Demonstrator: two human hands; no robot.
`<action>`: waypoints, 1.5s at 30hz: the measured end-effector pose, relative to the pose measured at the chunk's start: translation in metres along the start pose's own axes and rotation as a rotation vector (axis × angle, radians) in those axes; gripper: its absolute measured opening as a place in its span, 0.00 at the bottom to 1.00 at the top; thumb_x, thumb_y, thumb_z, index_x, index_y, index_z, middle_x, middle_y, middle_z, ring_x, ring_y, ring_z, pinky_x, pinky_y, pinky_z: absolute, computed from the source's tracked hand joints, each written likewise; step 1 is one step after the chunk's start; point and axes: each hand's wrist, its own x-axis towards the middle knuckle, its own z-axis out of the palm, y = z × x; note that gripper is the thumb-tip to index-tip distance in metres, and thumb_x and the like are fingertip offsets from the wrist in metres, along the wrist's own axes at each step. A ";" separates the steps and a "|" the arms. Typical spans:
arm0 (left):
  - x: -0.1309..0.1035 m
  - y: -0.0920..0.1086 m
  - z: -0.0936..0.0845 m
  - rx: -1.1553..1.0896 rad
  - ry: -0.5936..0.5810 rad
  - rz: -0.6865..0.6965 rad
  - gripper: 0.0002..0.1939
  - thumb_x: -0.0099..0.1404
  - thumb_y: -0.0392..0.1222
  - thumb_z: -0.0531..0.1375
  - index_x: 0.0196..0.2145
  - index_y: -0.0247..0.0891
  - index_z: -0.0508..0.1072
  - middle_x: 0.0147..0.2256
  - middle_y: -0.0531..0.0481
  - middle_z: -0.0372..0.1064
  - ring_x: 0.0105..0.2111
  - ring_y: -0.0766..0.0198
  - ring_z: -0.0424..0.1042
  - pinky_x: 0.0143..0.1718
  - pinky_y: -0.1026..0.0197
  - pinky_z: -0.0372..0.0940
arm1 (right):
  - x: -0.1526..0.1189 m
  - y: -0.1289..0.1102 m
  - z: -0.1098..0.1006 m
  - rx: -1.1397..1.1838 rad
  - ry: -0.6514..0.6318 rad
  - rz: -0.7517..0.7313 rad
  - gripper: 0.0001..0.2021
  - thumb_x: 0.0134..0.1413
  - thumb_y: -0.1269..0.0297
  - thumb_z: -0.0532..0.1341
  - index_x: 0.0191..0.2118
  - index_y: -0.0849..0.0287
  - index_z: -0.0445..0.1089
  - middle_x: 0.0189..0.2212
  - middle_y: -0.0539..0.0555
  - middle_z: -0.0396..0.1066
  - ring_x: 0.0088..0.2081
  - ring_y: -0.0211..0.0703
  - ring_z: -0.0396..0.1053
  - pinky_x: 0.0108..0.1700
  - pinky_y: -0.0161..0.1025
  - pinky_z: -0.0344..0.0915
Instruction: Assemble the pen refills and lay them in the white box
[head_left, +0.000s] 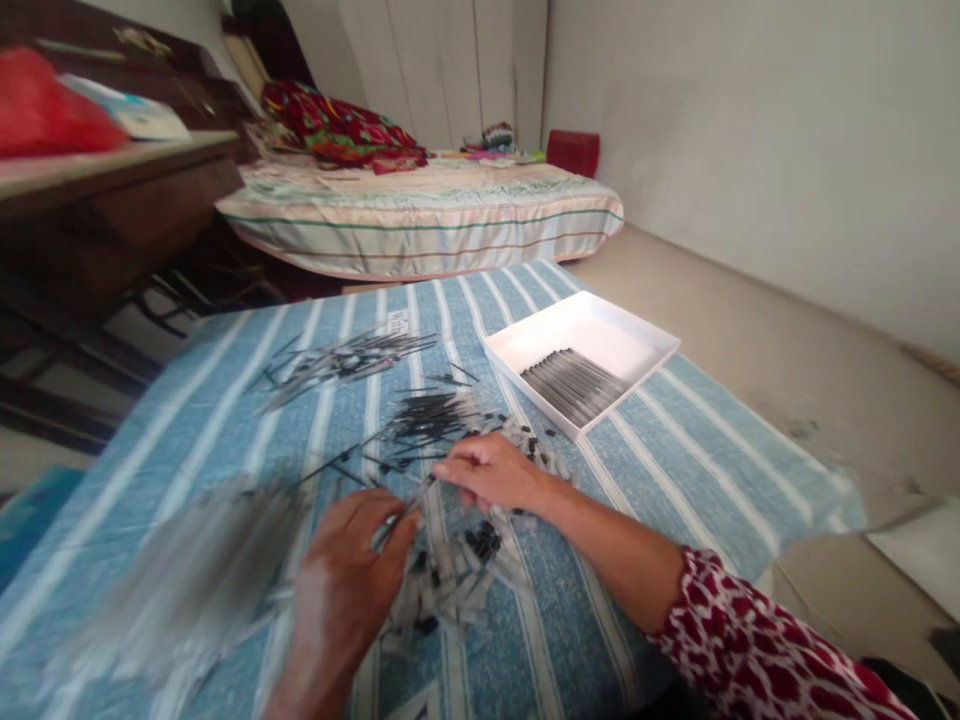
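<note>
Low in the middle of the head view, my left hand [356, 565] is closed around a thin pen-like piece that points up and to the right. My right hand [487, 472] pinches at the far end of that piece, where a small dark part shows. Beneath and around both hands lie small clear and black parts [484, 542]. Just beyond them is a pile of thin black rods [431, 415]. A large blurred bundle of grey tubes [202, 575] lies left of my left hand.
A white tray [630, 365] with a row of grey pens [574, 385] stands at the back right of the striped tablecloth [720, 450]. More thin rods [349, 360] lie at the back left. Beyond are a bed [427, 220] and a wooden desk [150, 170].
</note>
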 end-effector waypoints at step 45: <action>0.001 -0.007 -0.019 -1.164 0.338 -0.933 0.10 0.43 0.38 0.67 0.25 0.33 0.73 0.21 0.54 0.69 0.19 0.72 0.64 0.18 0.71 0.54 | 0.016 0.015 0.008 -1.020 0.052 -0.098 0.09 0.55 0.63 0.53 0.37 0.56 0.69 0.32 0.53 0.74 0.35 0.43 0.70 0.35 0.34 0.58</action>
